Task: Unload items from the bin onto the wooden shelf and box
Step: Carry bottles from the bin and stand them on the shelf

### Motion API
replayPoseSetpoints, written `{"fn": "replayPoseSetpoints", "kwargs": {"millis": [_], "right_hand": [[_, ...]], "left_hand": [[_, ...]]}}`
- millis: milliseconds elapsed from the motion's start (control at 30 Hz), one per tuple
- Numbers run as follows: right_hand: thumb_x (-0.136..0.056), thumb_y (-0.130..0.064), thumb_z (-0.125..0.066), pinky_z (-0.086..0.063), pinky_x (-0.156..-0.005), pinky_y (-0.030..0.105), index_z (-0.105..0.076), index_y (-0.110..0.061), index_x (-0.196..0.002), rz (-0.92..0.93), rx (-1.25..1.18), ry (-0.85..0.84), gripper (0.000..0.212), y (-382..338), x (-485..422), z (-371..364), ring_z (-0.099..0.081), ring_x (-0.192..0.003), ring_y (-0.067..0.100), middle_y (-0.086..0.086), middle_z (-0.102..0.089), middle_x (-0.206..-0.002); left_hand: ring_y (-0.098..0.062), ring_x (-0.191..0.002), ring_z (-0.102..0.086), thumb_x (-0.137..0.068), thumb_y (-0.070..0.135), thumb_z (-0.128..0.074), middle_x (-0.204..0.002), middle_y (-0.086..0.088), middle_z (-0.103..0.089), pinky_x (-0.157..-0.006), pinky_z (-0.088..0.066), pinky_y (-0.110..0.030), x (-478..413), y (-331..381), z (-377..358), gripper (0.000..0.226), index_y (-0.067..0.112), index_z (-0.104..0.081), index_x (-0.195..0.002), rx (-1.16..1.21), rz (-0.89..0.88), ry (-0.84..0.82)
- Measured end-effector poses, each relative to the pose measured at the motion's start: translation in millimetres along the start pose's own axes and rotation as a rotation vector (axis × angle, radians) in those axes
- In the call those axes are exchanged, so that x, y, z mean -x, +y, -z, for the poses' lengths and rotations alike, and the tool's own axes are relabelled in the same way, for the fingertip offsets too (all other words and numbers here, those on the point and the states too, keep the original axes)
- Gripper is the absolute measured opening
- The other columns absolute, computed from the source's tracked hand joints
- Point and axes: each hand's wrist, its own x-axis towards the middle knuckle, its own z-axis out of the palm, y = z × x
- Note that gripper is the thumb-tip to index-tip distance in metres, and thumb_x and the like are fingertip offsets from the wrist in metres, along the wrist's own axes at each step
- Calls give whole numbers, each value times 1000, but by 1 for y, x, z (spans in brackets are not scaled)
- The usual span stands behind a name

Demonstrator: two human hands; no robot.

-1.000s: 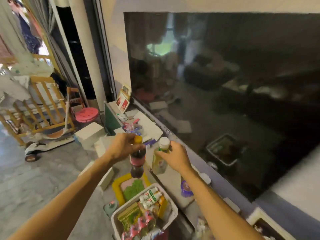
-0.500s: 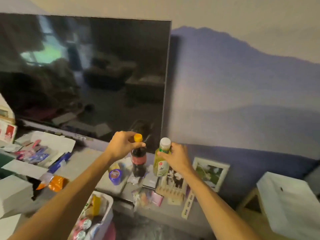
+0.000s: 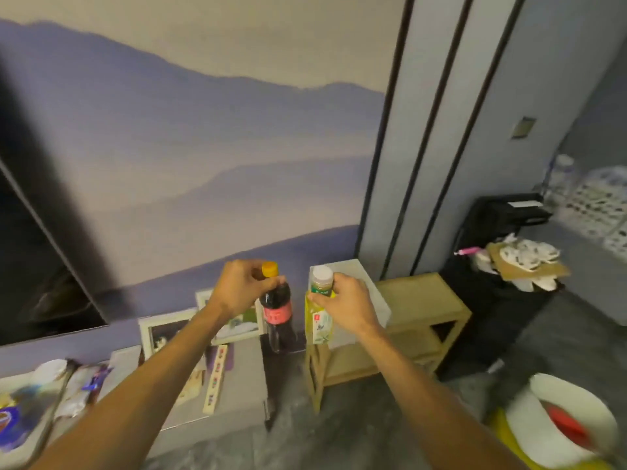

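We've turned from the bin to the wooden shelf (image 3: 424,296) | our left hand (image 3: 242,288) pinches the cola bottle (image 3: 276,310) by its neck, right hand (image 3: 346,305) the tea bottle (image 3: 317,320) | both aloft before the shelf; placing likely next.

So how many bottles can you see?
2 for sure: the dark bottle held by the left hand, the green bottle held by the right hand. A blurry shape at the far right might be another.

Open at centre right: bare top of wooden shelf (image 3: 420,295). Hemmed by white box (image 3: 375,300) left, black bag (image 3: 488,300) right.
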Motion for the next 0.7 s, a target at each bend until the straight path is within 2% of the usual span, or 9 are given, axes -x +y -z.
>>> {"fn": "replayPoseSetpoints", "kwargs": {"millis": [100,133,200,300,367,433,533,633,700], "right_hand": [[-69,-68,-80,-61,-75,38,-75,-23,-106,-78,-13,84,59,57,-14,35,-74,-91,12,-7,-79,-100],[-69,-68,-80,-63,-80,41,-75,-24,-109,-105,-25,103,59,74,-20,47,-74,-93,12,-7,-79,-102],[-79,-54,-86,-62,-85,42,-74,-23,-114,-150,-25,102,49,105,-34,68,-74,-98,14,-5,-78,-108],[-86,-47,-84,-60,-90,46,-70,-24,-113,-187,-19,128,39,148,-65,97,-72,-99,17,-8,-75,-103],[-89,-46,-80,-57,-89,37,-69,-24,-109,-215,4,130,31,174,-90,117,-65,-87,10,-16,-63,-88],[-92,-42,-78,-52,-81,30,-71,-20,-106,-220,58,115,27,195,-115,141,-55,-74,6,-20,-54,-81],[-94,-40,-75,-55,-80,26,-70,-18,-109,-237,85,76,27,228,-160,167,-59,-80,8,-12,-64,-89],[-94,-43,-77,-46,-75,23,-67,-17,-109,-310,125,75,32,260,-214,174,-65,-89,11,-7,-62,-92],[-89,-48,-81,-52,-78,27,-67,-21,-103,-340,145,68,34,283,-246,173,-68,-87,12,-7,-65,-88]], "left_hand": [[1,-58,-57,-89,31,-85,-62,16,-66,-58,-45,-11,-41,36,-62,17,24,-73,-80,35,-51,-66],[2,-57,-57,-89,29,-85,-59,21,-64,-58,-44,-10,-55,47,-81,18,28,-71,-78,42,-75,-94],[3,-54,-55,-90,25,-85,-56,24,-59,-58,-41,-8,-86,65,-117,28,34,-66,-72,58,-124,-143],[-15,-60,-57,-88,28,-86,-62,8,-60,-63,-43,-14,-139,81,-173,36,37,-59,-67,89,-135,-171],[-12,-66,-67,-85,31,-88,-65,11,-67,-71,-54,-22,-176,88,-208,24,31,-69,-72,126,-110,-189],[-8,-77,-74,-83,34,-90,-77,10,-77,-81,-62,-33,-212,94,-241,15,26,-77,-80,157,-95,-204],[-8,-68,-68,-83,35,-90,-70,5,-73,-78,-63,-43,-265,101,-283,28,18,-72,-71,155,-84,-200],[-10,-62,-60,-81,38,-90,-65,6,-68,-69,-60,-40,-312,103,-317,34,19,-66,-67,106,-75,-185],[-10,-64,-64,-81,39,-90,-66,8,-69,-68,-59,-36,-334,101,-336,30,22,-68,-69,86,-39,-173]]}}
